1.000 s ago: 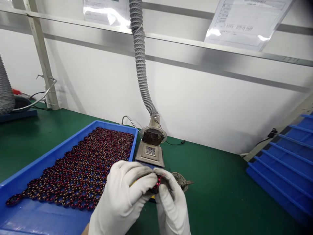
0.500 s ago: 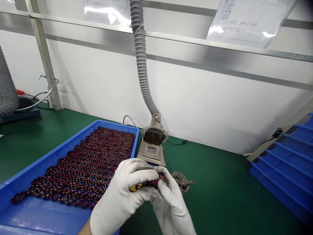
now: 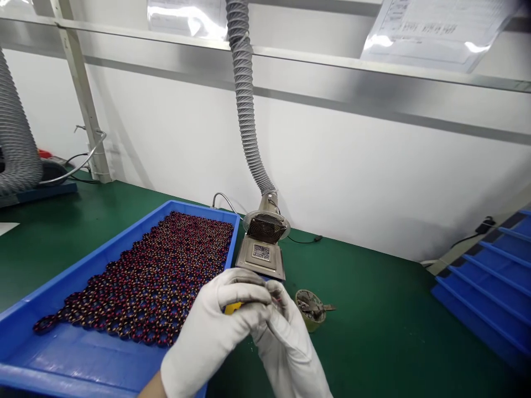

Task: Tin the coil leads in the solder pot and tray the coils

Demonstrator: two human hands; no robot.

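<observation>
Both white-gloved hands meet low in the middle of the view, close together over the front of the bench. My left hand [image 3: 211, 326] and my right hand [image 3: 286, 348] pinch a small wire-wound coil [image 3: 253, 303] between them. The gloves hide most of it, leaving a yellow part [image 3: 232, 308] and a thin strand of red wire in sight. Just behind my left hand lies a blue tray [image 3: 83, 354] packed with several rows of dark red copper coils [image 3: 149, 282]. A small metal tin [image 3: 310, 309] with scraps in it sits to the right of my right hand.
A metal fume extractor with a fan [image 3: 263, 246] stands on the green bench [image 3: 373, 331] behind my hands, fed by a grey ribbed hose [image 3: 244, 94]. A blue ridged rack [image 3: 485, 287] lies at the right. Another hose [image 3: 16, 132] hangs at the far left.
The whole scene has drifted right and slightly up as my head turns. My hands have closed further over the coil, so less red wire shows.
</observation>
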